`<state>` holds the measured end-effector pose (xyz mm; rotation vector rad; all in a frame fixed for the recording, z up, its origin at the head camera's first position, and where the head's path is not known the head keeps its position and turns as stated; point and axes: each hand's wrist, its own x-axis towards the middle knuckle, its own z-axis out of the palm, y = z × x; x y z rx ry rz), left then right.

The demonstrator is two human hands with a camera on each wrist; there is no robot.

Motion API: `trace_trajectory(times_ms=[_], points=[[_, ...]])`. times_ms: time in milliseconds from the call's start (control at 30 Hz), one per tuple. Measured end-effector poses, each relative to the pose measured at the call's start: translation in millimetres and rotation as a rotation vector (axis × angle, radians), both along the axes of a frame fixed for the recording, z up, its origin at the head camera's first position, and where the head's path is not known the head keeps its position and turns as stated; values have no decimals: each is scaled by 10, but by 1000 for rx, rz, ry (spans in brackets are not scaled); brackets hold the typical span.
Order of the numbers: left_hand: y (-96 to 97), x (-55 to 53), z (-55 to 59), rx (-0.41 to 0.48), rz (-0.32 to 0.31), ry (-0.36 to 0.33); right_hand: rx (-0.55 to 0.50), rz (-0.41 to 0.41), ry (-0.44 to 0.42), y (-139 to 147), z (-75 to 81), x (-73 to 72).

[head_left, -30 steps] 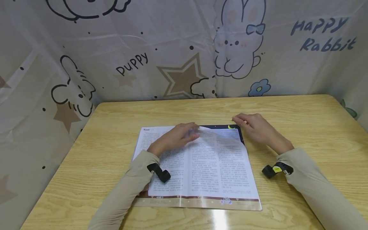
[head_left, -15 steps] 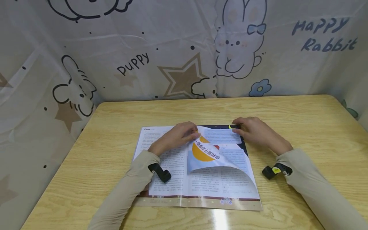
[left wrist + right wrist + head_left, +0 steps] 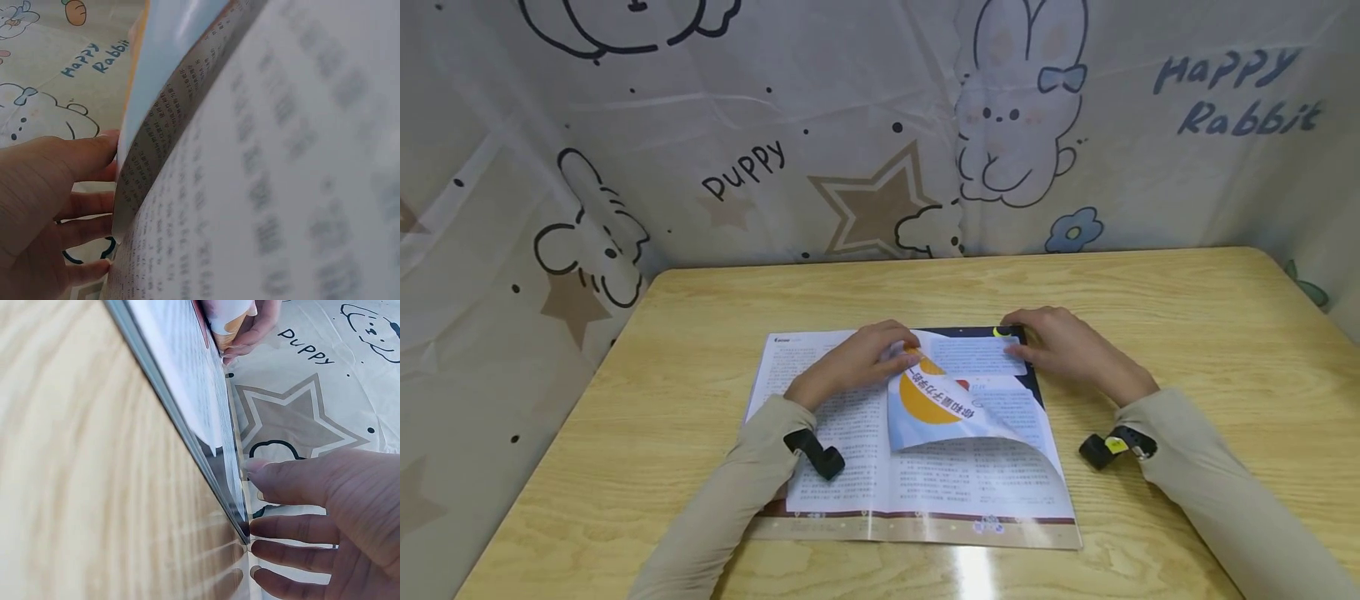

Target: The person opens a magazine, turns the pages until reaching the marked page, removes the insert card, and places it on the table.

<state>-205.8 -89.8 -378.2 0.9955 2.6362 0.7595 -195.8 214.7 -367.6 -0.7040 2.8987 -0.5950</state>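
An open magazine (image 3: 842, 467) lies flat on the wooden table, its pages full of small print. My left hand (image 3: 861, 362) pinches the far corner of a page (image 3: 940, 404), which is folded back over the right half and shows an orange circle on light blue. In the left wrist view the thumb of the left hand (image 3: 44, 194) is on that curling page (image 3: 159, 125). At the magazine's far right corner, dark with a yellow moon, my right hand (image 3: 1060, 342) has its fingertips at the edge. The right wrist view shows the right hand (image 3: 356, 512) with fairly straight fingers and thumb apart.
The light wooden table (image 3: 1210, 333) extends around the magazine on all sides. A pale cloth (image 3: 850, 108) with cartoon animals, stars and lettering hangs behind it. Each wrist wears a black camera (image 3: 820, 454) over a beige sleeve (image 3: 1217, 475).
The right page's far corner has been drawn left and folded over, uncovering the page beneath; the left hand has taken hold of it. The right hand has lowered slightly onto the magazine's far right corner.
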Motion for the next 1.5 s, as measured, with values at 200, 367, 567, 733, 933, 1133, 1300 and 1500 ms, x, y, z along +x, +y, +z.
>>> trace_trajectory(times_ms=[200,367,567,733,933,1133,1300,1500], points=[[-36,17,10,11,-32,33,2,6,-1,-10,10,-16],[-45,34,24,12,-38,24,1,8,-5,-13,4,-17],[-51,41,24,14,-38,11,-5,3,-7,-9,-4,-7],[-61,57,43,9,-36,-4,-6,12,4,-6,-18,-5],[-64,64,53,0,-32,-17,0,3,-2,-12,-19,5],[-66,61,47,-11,-31,-23,6,-4,-7,-19,-17,12],[-67,52,41,-17,-36,-25,9,-10,-6,-19,-13,14],[-69,63,58,-18,-37,-26,7,-16,-10,-24,-22,6]])
